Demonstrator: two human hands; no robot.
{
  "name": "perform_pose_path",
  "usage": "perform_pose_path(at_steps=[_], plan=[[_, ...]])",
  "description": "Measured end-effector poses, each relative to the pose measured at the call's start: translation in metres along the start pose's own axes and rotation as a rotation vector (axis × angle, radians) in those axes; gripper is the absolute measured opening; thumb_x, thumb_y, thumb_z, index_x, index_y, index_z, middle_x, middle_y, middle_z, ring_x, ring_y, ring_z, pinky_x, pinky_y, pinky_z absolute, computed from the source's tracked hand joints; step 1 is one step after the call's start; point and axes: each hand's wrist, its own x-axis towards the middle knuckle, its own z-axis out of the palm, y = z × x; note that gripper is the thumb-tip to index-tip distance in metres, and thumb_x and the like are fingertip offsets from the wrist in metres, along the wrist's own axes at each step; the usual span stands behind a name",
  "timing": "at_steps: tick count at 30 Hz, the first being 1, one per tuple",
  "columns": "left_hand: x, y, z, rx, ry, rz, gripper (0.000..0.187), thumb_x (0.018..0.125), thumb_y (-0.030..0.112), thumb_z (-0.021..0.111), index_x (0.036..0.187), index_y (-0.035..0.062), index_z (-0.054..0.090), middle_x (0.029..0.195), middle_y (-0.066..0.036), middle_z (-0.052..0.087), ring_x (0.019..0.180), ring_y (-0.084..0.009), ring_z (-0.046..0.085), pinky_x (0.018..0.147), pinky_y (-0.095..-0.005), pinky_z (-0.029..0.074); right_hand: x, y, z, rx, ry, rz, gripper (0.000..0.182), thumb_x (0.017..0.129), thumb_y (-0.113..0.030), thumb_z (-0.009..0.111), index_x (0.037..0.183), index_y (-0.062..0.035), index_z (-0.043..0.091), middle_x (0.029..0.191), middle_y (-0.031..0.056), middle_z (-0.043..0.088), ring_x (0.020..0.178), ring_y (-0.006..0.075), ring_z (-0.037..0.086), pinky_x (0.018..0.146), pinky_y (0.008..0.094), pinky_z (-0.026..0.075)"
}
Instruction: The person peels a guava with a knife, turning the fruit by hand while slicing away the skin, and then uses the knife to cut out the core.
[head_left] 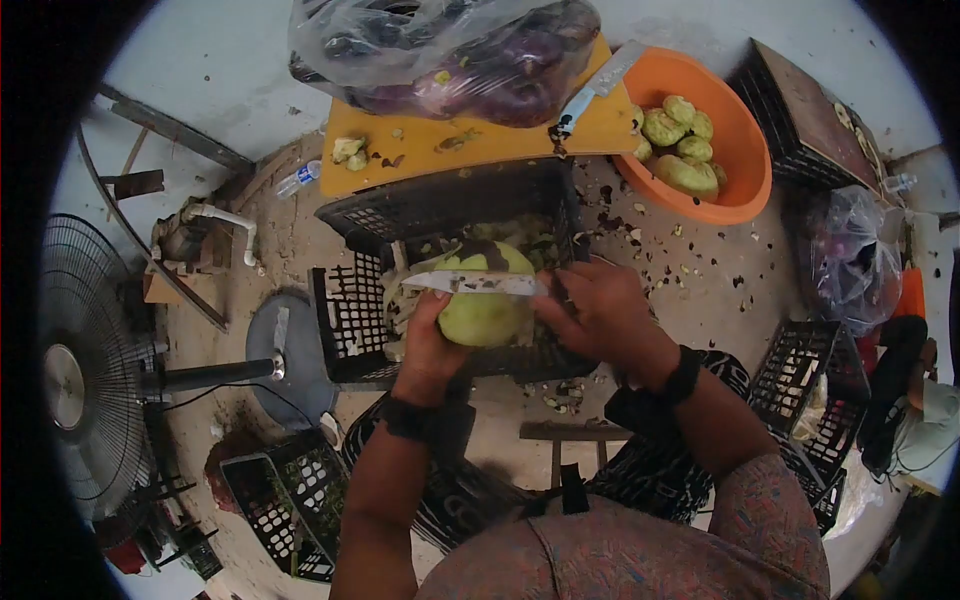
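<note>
A large, round, partly peeled eggplant point(487, 322) shows pale green flesh with a patch of dark purple skin near its top. My left hand point(428, 348) grips it from the lower left, fingers wrapped round its side. A knife point(470, 283) lies across the upper part of the eggplant, its blade pointing left. The handle is in my right hand point(608, 312), whose closed fingers hide most of it. Below both hands stands a black plastic crate point(345, 215) with peelings inside.
A yellow board point(430, 160) behind the crate carries a plastic bag of purple eggplants point(520, 75) and another knife point(605, 82). An orange basin point(750, 185) holds several peeled pieces. A fan point(70, 385) stands left; crates point(800, 375) and a person point(920, 420) are at right.
</note>
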Motion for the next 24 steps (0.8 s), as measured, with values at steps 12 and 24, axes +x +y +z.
perform_pose_path(at_steps=[12, 24], plan=[[0.002, -0.005, -0.006, 0.154, 0.02, 0.016, 0.051, 0.088, 0.034, 0.048, 0.128, 0.0031, 0.048, 0.121, -0.014, 0.058, 0.111, -0.0296, 0.057, 0.097, -0.0447, 0.045, 0.005, 0.002, 0.002, -0.083, 0.015, -0.043, 0.027, 0.079, -0.028, 0.068, 0.072, -0.0047, 0.057, 0.063, 0.0103, 0.055, 0.056, 0.0307, 0.057, 0.051, 0.0403, 0.046], [0.003, 0.0, -0.012, 0.028, 0.029, 0.002, 0.055, 0.088, 0.038, 0.044, 0.132, 0.0052, 0.044, 0.125, -0.016, 0.055, 0.113, -0.0327, 0.055, 0.098, -0.0481, 0.043, -0.001, 0.009, -0.009, -0.021, -0.105, 0.023, 0.034, 0.087, -0.041, 0.057, 0.079, -0.0075, 0.062, 0.07, 0.0103, 0.061, 0.061, 0.0311, 0.061, 0.056, 0.0447, 0.047]])
